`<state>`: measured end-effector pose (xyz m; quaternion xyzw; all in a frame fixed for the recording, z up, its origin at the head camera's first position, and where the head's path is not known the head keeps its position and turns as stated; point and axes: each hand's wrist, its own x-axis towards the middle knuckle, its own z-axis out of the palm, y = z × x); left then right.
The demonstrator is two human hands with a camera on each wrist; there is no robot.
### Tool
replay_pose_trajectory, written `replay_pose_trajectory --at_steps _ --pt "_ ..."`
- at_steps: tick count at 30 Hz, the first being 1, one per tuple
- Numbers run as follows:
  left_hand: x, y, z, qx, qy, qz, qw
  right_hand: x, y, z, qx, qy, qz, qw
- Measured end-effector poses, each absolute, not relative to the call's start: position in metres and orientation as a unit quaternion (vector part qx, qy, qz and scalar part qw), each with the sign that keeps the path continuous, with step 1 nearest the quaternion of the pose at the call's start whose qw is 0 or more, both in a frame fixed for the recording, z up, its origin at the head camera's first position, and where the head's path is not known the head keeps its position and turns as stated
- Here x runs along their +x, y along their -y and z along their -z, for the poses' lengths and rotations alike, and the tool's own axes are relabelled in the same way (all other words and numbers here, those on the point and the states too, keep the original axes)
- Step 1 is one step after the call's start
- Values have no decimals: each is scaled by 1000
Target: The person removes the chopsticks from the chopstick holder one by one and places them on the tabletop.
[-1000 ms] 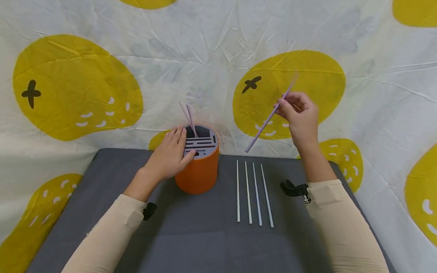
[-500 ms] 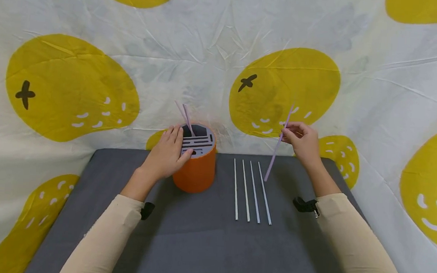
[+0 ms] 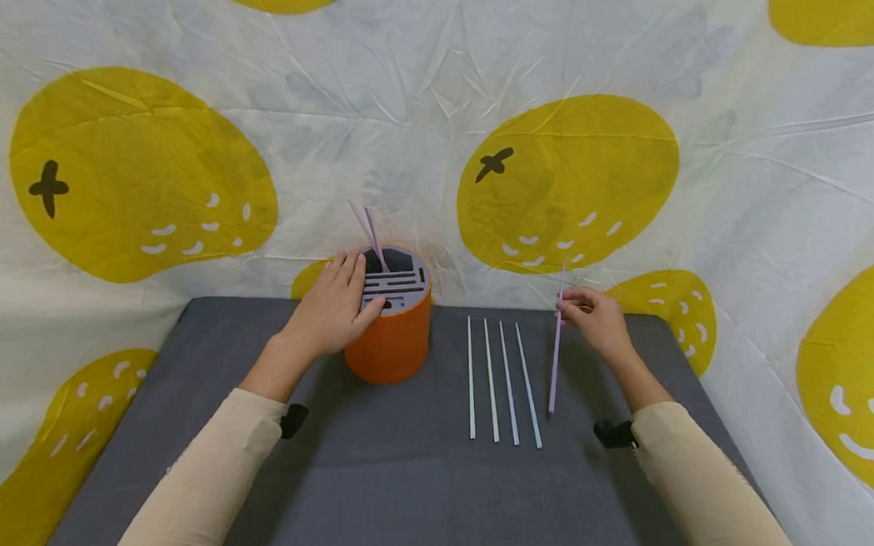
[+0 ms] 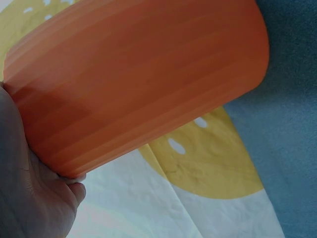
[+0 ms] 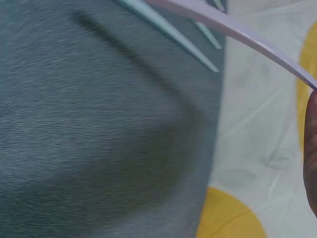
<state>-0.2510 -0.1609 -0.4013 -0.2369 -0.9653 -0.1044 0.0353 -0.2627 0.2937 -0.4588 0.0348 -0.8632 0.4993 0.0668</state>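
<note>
Our right hand (image 3: 592, 318) pinches a purple straw (image 3: 555, 355) near its far end, fingers curled on it, and the straw's near end reaches down toward the grey tabletop (image 3: 394, 487). From the right wrist view, the same straw (image 5: 237, 30) runs across the top of the frame above the grey surface, with a fingertip just showing at the right edge. We hold it just to the right of four pale straws (image 3: 504, 381) that lie side by side on the tabletop, parallel and slightly apart from each other; we cannot tell whether the purple one touches the surface.

Our left hand (image 3: 332, 308) grips the orange cup (image 3: 390, 344), fingers laid over the left part of its slotted grey lid (image 3: 399, 286) and thumb on the lid's near edge. In the left wrist view the palm presses against the orange wall (image 4: 138, 79). Two purple straws (image 3: 370, 234) stand tilted out of a slot at the back of the lid.

Behind the tabletop hangs a creased white cloth (image 3: 418, 96) printed with yellow fruit shapes.
</note>
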Motion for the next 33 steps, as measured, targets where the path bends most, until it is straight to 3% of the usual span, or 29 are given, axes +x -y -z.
replay_pose_trajectory --at_steps 18,33 --pt "-250 161 402 -235 965 110 33 -252 -293 520 1 877 -481 -7" --pt "-249 160 402 -231 966 110 40 -254 -289 537 -70 855 -506 -84"
